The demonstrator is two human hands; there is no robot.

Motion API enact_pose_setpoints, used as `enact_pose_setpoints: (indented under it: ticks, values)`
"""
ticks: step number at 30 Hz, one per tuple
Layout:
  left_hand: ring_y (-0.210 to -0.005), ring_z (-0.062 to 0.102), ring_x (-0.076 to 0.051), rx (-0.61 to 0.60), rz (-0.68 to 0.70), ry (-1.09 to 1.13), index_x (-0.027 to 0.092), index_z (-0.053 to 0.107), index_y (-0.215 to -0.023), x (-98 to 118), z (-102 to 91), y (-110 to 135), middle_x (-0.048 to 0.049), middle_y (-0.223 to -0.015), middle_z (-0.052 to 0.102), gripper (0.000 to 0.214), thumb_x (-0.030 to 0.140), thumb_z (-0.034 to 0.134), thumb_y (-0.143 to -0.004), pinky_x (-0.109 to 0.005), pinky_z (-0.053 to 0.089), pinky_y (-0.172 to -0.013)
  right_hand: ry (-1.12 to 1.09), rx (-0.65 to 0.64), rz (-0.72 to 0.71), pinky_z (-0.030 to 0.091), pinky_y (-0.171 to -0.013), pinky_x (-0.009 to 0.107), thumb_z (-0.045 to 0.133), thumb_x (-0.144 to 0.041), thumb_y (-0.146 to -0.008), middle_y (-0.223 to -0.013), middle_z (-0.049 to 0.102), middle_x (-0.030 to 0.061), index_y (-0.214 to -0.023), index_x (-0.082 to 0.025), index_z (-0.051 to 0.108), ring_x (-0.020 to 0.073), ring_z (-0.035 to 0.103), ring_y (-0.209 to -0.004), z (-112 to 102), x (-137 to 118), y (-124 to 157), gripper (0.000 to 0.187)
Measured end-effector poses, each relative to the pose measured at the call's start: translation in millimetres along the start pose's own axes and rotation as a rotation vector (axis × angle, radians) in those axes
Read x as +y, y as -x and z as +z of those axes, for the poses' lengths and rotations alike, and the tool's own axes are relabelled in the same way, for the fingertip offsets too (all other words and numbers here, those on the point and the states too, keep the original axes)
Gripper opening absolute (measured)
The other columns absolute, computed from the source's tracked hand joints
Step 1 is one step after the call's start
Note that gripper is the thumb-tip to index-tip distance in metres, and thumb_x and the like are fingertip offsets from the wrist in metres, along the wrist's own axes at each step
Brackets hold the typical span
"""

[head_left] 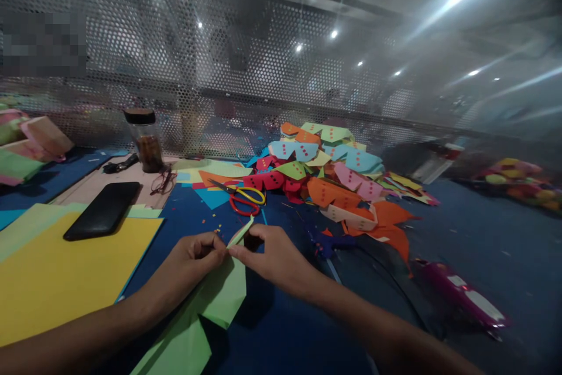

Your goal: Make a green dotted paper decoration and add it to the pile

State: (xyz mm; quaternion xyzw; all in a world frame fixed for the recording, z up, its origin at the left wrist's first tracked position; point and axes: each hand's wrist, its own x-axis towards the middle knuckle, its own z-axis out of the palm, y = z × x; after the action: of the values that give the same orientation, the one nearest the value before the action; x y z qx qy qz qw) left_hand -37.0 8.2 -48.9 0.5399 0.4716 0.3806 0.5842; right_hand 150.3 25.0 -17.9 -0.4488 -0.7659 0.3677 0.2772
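Both hands meet at the upper end of a folded light green paper over the blue table. My left hand pinches its edge between thumb and fingers. My right hand grips the narrow folded tip from the other side, thumb against the paper. The sheet hangs down toward me, with creased, angled flaps. Just beyond the hands lie scissors with one yellow and one red handle. A blue glue gun rests to the right of my right hand, its dark cord running toward me.
A heap of folded coloured paper pieces lies at the back. At left, a black phone rests on yellow sheets, near a lidded jar and glasses. A purple case lies at right. Perforated metal panels stand behind.
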Motion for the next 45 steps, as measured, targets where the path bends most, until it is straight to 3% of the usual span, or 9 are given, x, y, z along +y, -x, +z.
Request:
enact_pose_setpoints:
  ticks: [7,18,31,40,45]
  values:
    - [-0.054,0.042,-0.011,0.023,-0.068,-0.019,0.018,0.06,-0.064,5.4,1.8,5.0,0.0049,-0.057,0.05,0.036,0.052,0.072,-0.066,-0.022,0.03,-0.051,0.144,0.045,-0.03,0.043,-0.063,0.024,0.071,-0.023,-0.085,-0.079,0.074,0.003,-0.082,-0.016,0.075,0.0141,0.062,-0.071,4.3,-0.2,2.1,0.008]
    - [-0.052,0.044,-0.011,0.029,-0.071,0.024,0.018,0.062,-0.064,5.4,0.2,4.2,0.0035,-0.057,0.054,0.036,0.05,0.078,-0.063,-0.023,0.032,-0.053,0.242,0.128,-0.152,0.042,-0.065,0.024,0.069,-0.022,-0.087,-0.081,0.072,0.0026,-0.082,-0.017,0.072,0.0139,0.062,-0.071,3.3,-3.4,5.2,0.008]
    - [-0.054,0.044,-0.012,0.05,-0.038,0.054,0.018,0.06,-0.059,7.7,-0.1,2.4,0.0036,-0.056,0.053,0.035,0.048,0.077,-0.061,-0.023,0.032,-0.054,0.337,0.226,-0.178,0.04,-0.062,0.025,0.07,-0.024,-0.089,-0.077,0.068,0.0018,-0.08,-0.017,0.067,0.0139,0.058,-0.067,11.6,-4.3,8.4,0.012]
    - [-0.058,0.046,-0.013,0.054,-0.047,0.083,0.016,0.066,-0.062,4.0,-1.7,5.2,0.0019,-0.058,0.058,0.037,0.05,0.08,-0.064,-0.024,0.035,-0.056,0.495,0.269,-0.575,0.041,-0.075,0.03,0.059,-0.019,-0.098,-0.09,0.074,0.0033,-0.096,-0.018,0.069,0.0171,0.064,-0.084,13.7,4.1,14.0,0.011]
    - [-0.057,0.049,-0.013,0.006,-0.053,0.144,0.015,0.07,-0.068,1.4,-3.0,4.1,-0.0001,-0.062,0.061,0.043,0.056,0.082,-0.065,-0.024,0.036,-0.057,0.681,0.258,-0.649,0.039,-0.074,0.033,0.05,-0.022,-0.103,-0.092,0.073,0.0059,-0.101,-0.016,0.07,0.0198,0.06,-0.085,8.4,2.8,16.2,0.021]
